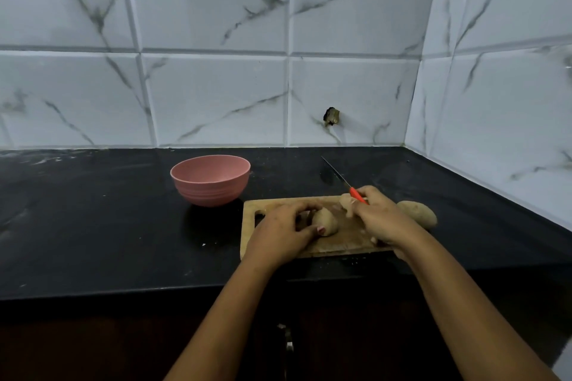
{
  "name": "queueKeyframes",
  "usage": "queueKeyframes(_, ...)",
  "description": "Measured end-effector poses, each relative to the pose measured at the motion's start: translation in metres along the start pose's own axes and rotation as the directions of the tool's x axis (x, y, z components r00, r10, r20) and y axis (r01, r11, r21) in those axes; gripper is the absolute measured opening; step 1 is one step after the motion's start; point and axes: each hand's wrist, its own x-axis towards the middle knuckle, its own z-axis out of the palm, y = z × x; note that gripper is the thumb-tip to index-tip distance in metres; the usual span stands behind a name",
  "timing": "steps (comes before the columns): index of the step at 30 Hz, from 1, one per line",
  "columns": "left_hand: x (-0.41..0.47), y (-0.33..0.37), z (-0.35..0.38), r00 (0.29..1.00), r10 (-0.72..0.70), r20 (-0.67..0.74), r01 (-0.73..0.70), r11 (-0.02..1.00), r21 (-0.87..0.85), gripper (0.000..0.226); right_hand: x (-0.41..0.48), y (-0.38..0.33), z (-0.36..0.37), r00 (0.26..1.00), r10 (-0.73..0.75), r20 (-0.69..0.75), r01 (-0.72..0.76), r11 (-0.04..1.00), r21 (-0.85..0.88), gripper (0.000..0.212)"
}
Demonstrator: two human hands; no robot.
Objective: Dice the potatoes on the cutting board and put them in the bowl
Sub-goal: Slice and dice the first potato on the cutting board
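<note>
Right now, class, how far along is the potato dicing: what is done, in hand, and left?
Done: nothing has reached the bowl, which looks empty. In hand: the left hand holds a potato on the board, and the right hand grips the knife, its blade off the potato. Left: dicing that potato and the second potato at the board's right end, then filling the bowl.

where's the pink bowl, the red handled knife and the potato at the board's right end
Round pink bowl (210,192), head view, outer wall.
Red-handled steel knife (336,172), head view, blade.
Brown oval potato (418,213), head view, middle of its skin.
</note>
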Motion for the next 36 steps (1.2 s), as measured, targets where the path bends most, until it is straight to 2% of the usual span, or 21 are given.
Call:
queueKeyframes(2, 0.000, 0.001, -0.001, 1.000, -0.011, 0.002, 0.011, 1.000, 0.000, 0.036, -0.010, 0.004, -0.003, 0.999, -0.031, 0.019, 0.032, 0.997, -0.068, 0.016)
queueKeyframes(5, 0.000, 0.001, -0.002, 1.000, -0.017, 0.007, 0.017, 1.000, 0.002, 0.034, -0.027, 0.006, -0.001, 0.995, -0.072, 0.062, 0.088, 0.943, -0.322, 0.020)
queueKeyframes(8, -0.001, 0.003, -0.001, 1.000, -0.017, -0.001, 0.017, 1.000, 0.008, 0.033, -0.036, 0.008, 0.005, 0.997, -0.036, 0.062, 0.060, 0.887, -0.458, 0.029)
queueKeyframes(14, 0.000, 0.003, 0.000, 1.000, -0.022, 0.002, 0.021, 0.999, 0.043, 0.030, -0.040, 0.004, 0.014, 0.996, 0.000, 0.085, 0.045, 0.843, -0.535, 0.029)
queueKeyframes(21, 0.006, 0.001, 0.001, 0.999, -0.043, 0.023, 0.044, 0.998, -0.048, 0.033, -0.031, -0.008, 0.009, 0.976, 0.067, 0.206, 0.068, 0.807, -0.586, 0.025)
queueKeyframes(24, 0.006, 0.001, 0.000, 0.999, -0.036, 0.032, 0.039, 0.996, -0.078, 0.033, -0.022, -0.018, 0.015, 0.969, 0.086, 0.231, 0.096, 0.731, -0.676, 0.016)
queueKeyframes(28, 0.005, 0.001, 0.002, 0.999, -0.031, 0.022, 0.033, 0.995, -0.098, 0.030, -0.013, -0.034, 0.025, 0.960, 0.180, 0.213, 0.057, 0.621, -0.782, 0.015)
queueKeyframes(34, 0.006, 0.003, 0.003, 0.998, -0.070, 0.003, 0.071, 0.995, -0.066, 0.025, -0.036, -0.036, 0.025, 0.954, 0.220, 0.203, 0.046, 0.562, -0.826, 0.010)
queueKeyframes(36, 0.008, 0.003, 0.003, 0.995, -0.098, -0.003, 0.098, 0.995, -0.029, 0.025, -0.047, -0.034, 0.024, 0.950, 0.245, 0.192, 0.019, 0.569, -0.822, 0.016)
